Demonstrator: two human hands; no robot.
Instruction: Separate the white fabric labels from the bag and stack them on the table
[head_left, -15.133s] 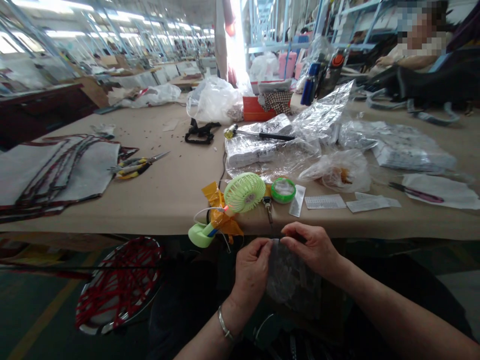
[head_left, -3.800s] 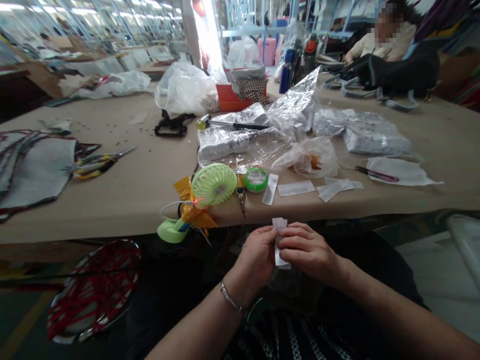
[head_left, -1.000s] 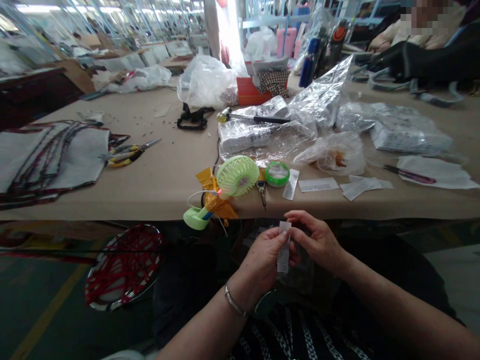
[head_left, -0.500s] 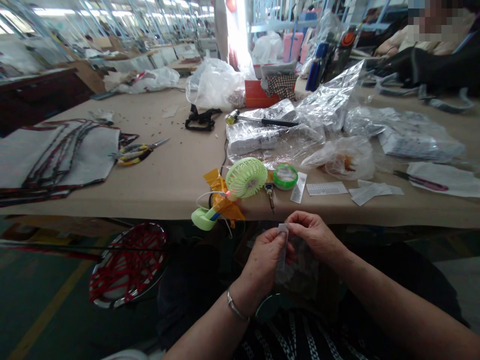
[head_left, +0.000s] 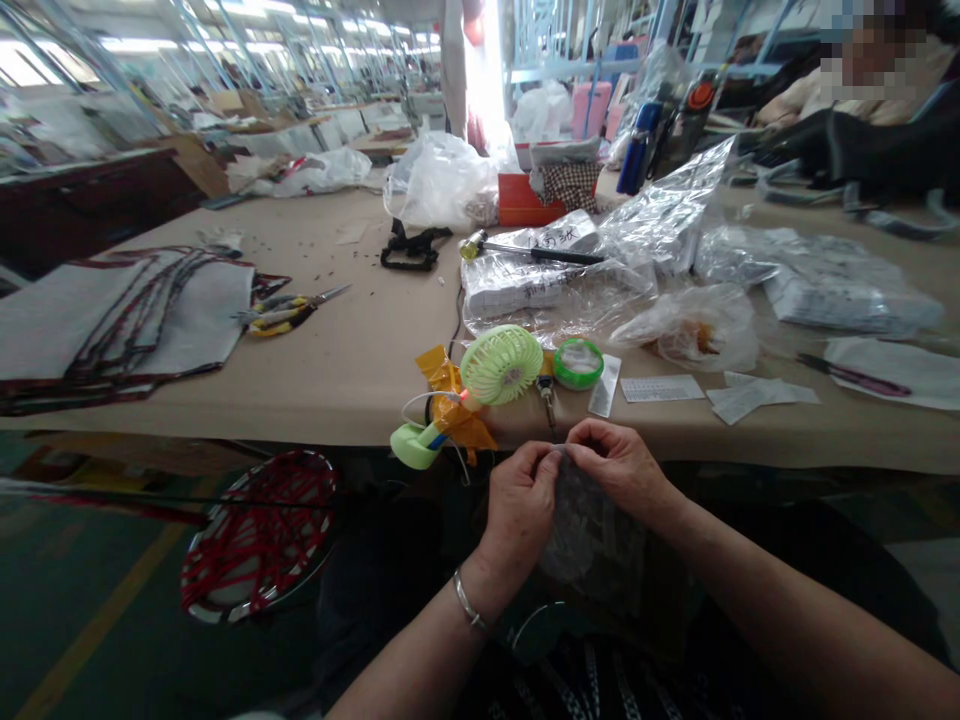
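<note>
Just off the table's front edge, my left hand (head_left: 525, 500) and my right hand (head_left: 621, 465) meet fingertip to fingertip. Both pinch a small white printed label (head_left: 560, 449), of which only a pale edge shows; the fingers cover the rest. Beneath them, over my lap, hangs a clear plastic bag (head_left: 581, 535), dim and partly hidden. Closest on the table are a screwdriver-like tool (head_left: 547, 400), a round green tub (head_left: 578, 364) with white content, and a white label strip (head_left: 605, 386). More printed strips (head_left: 661, 389) lie to the right.
A green fan (head_left: 501, 366) is taped at the table edge. Left are pliers (head_left: 281, 314) and stacked edged fabric pieces (head_left: 161, 310). Behind lie a small hammer (head_left: 536, 250) and plastic-wrapped bundles (head_left: 840, 285). A red-strapped round stool (head_left: 259, 540) stands below left. Another person sits far right.
The label stood upright in my left fingers, printed side showing; now it is mostly hidden between both hands' fingertips. My hands have drawn closer together. The view has shifted slightly.
</note>
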